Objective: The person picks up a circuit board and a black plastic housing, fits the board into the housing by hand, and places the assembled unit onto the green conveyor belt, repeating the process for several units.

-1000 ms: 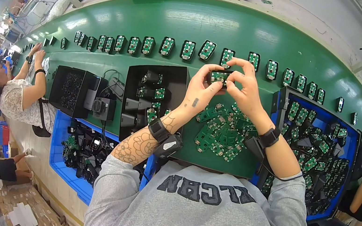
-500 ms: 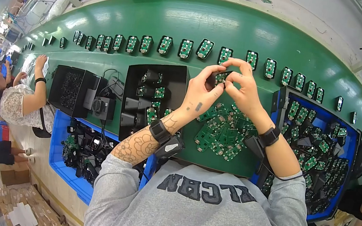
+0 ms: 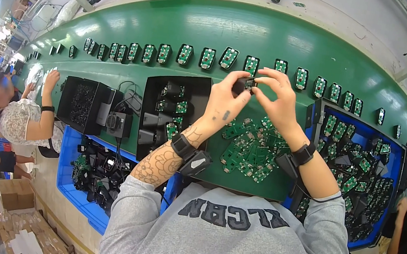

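Note:
Between my hands, above the green table, is a small black plastic casing (image 3: pixel 241 84). My left hand (image 3: pixel 222 101) grips it with the thumb and fingers closed around its left side. My right hand (image 3: pixel 279 101) pinches a green circuit board (image 3: pixel 249 84) at the casing's right edge, with the other fingers curved above. How far the board sits inside the casing is hidden by my fingers. Just below my hands lies a loose pile of green circuit boards (image 3: pixel 250 150). Beyond them a row of black casings with boards (image 3: pixel 207 58) runs across the table.
A black box (image 3: pixel 204 86) with casings and boards stands left of the pile. Further left are a black bin (image 3: pixel 69 106) of small dark parts and a blue crate (image 3: pixel 67 180). Right stands a blue tray (image 3: pixel 397 173) full of assemblies. Co-workers sit at both sides.
My hands have come slightly nearer to me with the casing, which is now tilted so less of its board shows. The co-worker at the left has raised a hand.

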Action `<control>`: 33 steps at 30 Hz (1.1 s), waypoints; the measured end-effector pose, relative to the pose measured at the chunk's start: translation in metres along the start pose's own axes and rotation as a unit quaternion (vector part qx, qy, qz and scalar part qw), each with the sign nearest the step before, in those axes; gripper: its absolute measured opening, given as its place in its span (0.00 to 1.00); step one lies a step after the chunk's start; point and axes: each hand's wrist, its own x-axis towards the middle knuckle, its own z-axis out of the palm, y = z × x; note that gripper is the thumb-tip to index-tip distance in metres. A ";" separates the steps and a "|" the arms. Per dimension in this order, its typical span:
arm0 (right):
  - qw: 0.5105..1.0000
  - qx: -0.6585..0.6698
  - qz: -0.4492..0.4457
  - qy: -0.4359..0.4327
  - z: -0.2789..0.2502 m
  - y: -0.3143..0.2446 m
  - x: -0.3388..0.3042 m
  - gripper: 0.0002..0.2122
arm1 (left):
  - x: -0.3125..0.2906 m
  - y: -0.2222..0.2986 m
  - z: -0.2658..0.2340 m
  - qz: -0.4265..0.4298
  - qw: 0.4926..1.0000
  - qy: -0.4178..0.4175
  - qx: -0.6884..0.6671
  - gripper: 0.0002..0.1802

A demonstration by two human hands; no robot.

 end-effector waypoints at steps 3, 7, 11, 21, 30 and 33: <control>0.997 0.005 -0.080 -0.018 -0.012 0.009 0.002 0.12 | 0.009 -0.001 -0.011 -0.154 0.955 -0.065 -0.244 0.12; 0.979 -0.019 -0.196 -0.057 -0.016 0.007 0.006 0.14 | 0.011 -0.002 -0.018 -0.167 0.943 -0.099 -0.271 0.10; 0.962 -0.072 -0.256 -0.059 -0.020 0.002 0.008 0.14 | 0.012 0.000 -0.022 -0.191 0.940 -0.134 -0.248 0.12; 0.945 -0.112 -0.299 -0.075 -0.029 0.003 0.012 0.15 | 0.011 -0.001 -0.016 -0.190 0.944 -0.135 -0.232 0.11; 0.929 -0.137 -0.332 -0.094 -0.033 0.009 0.011 0.14 | 0.012 0.003 -0.011 -0.204 0.943 -0.127 -0.229 0.10; 0.938 -0.116 -0.314 -0.086 -0.031 0.013 0.009 0.12 | 0.013 0.002 -0.007 -0.202 0.944 -0.123 -0.230 0.10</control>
